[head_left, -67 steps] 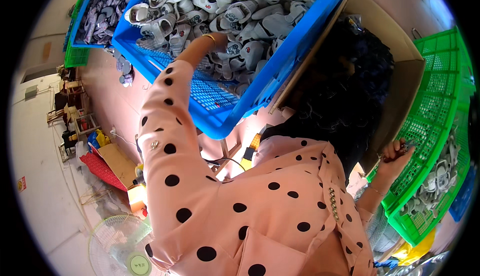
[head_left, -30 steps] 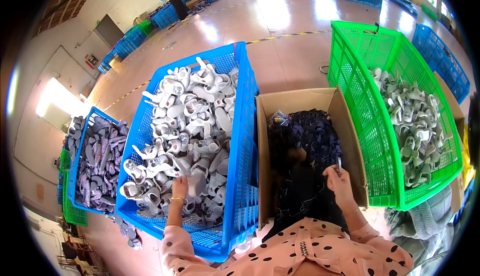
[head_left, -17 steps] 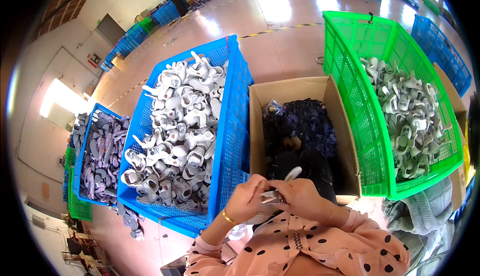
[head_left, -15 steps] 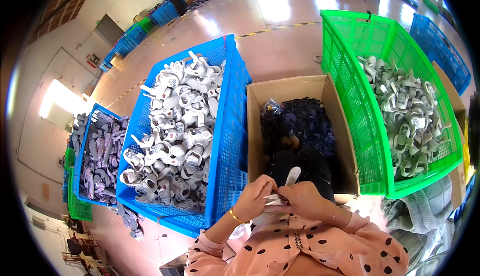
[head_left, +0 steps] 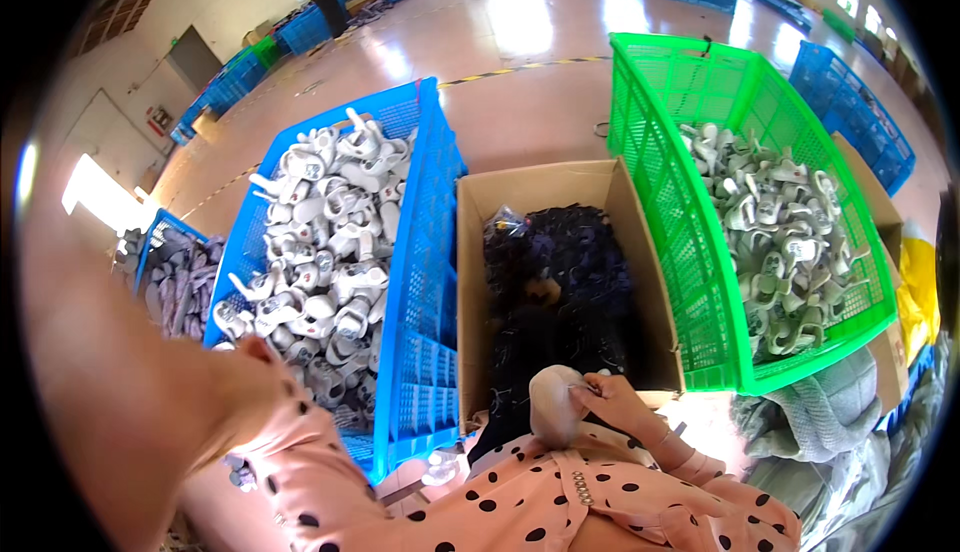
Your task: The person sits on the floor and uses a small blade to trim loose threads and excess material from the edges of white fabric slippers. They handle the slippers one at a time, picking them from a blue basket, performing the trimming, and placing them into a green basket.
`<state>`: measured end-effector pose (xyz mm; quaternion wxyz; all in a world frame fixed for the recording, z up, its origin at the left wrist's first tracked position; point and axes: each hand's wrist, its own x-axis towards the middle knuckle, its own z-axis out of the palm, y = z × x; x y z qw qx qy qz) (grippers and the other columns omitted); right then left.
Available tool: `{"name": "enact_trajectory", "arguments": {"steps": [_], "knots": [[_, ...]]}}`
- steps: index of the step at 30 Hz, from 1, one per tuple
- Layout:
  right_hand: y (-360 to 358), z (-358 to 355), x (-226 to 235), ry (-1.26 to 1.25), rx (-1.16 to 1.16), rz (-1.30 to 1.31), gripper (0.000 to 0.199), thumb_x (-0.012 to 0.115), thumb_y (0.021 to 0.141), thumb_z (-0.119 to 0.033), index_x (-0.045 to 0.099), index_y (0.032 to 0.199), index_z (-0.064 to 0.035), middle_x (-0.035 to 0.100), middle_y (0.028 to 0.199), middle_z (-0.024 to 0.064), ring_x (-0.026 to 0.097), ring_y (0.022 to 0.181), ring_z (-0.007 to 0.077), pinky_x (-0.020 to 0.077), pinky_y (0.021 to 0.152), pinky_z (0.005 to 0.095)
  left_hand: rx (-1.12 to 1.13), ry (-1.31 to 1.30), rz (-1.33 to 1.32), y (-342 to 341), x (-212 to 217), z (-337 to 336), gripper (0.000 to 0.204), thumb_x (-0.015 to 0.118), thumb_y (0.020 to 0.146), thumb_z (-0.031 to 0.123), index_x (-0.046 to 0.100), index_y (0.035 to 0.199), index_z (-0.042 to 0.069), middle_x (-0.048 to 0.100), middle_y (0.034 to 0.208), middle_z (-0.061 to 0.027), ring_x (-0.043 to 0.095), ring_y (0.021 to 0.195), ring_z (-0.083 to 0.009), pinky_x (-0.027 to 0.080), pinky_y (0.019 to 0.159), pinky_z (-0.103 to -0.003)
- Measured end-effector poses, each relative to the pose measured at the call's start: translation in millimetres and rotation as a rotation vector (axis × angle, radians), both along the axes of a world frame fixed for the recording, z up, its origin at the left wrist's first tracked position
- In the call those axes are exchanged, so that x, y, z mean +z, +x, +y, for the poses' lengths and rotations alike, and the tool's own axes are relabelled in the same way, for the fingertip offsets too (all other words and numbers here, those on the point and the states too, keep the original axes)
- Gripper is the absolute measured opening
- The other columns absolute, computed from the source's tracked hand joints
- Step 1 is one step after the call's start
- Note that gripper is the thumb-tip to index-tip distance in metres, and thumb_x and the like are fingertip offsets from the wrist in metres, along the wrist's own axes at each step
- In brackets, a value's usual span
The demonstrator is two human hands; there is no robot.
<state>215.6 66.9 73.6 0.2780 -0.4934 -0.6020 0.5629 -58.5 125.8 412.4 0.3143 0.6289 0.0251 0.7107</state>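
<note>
The right hand (head_left: 612, 402) is closed around a pale grey moulded part (head_left: 556, 404), fingers curled on its right side and thumb on top. It is held just in front of the chest, over the near edge of the cardboard box (head_left: 470, 282) of dark pieces. The left hand (head_left: 255, 352) is blurred at the end of a raised forearm. It seems to hang over the near corner of the blue crate (head_left: 425, 292), but I cannot tell whether it is open or holds anything.

To do this step well, I think the right hand should keep the part steady and close to the body. The left hand should take only one grey piece (head_left: 330, 252) from the top of the heap, not pull at one that is tangled below.

From the right hand, the part is touching, at 9 o'clock. From the left hand it is well apart, at about 4 o'clock. The box lies at 12 o'clock from the part. The green crate (head_left: 660, 212) with similar grey pieces is at 2 o'clock, and the blue crate at 10 o'clock.
</note>
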Motion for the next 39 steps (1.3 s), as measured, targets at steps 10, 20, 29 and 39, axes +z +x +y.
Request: {"name": "enact_trajectory", "arguments": {"steps": [10,20,29,39], "knots": [[18,-2,-7,-0.216,-0.106,0.112,0.034,0.058,0.098,-0.031,0.062,0.086,0.0008,0.05,0.068,-0.0042,0.043,0.067,0.0036,0.0388,0.055,0.0227,-0.198,-0.159,0.243,55,-92,-28,0.036,0.054,0.092,0.023,0.056,0.119,-0.001,0.06,0.12,-0.0154,0.056,0.102,-0.0242,0.041,0.095,-0.035],[13,-11,-4,-0.188,-0.115,0.169,0.025,0.053,0.1,-0.023,0.063,0.099,0.0007,0.05,0.07,-0.0051,0.044,0.065,0.0026,0.039,0.055,0.0198,-0.319,-0.382,0.654,84,-175,-50,0.035,0.054,0.091,0.024,0.058,0.115,-0.001,0.06,0.116,-0.0147,0.055,0.099,-0.0249,0.041,0.093,-0.036],[18,-16,3,-0.165,-0.08,0.037,0.031,0.056,0.099,-0.028,0.059,0.092,0.0023,0.05,0.072,-0.0027,0.041,0.069,0.0048,0.04,0.06,0.0224,-0.374,-0.343,0.755,85,-176,-42,0.034,0.055,0.089,0.025,0.059,0.112,0.0,0.061,0.112,-0.0141,0.055,0.097,-0.0255,0.041,0.092,-0.037],[18,-14,-9,-0.121,-0.173,0.017,0.03,0.062,0.094,-0.027,0.059,0.085,0.0012,0.053,0.065,0.0031,0.045,0.065,0.0055,0.041,0.057,0.0267,-0.419,-0.259,0.785,93,-187,-15,0.033,0.055,0.088,0.026,0.061,0.109,0.001,0.061,0.108,-0.0134,0.054,0.095,-0.0262,0.04,0.09,-0.038]]}}
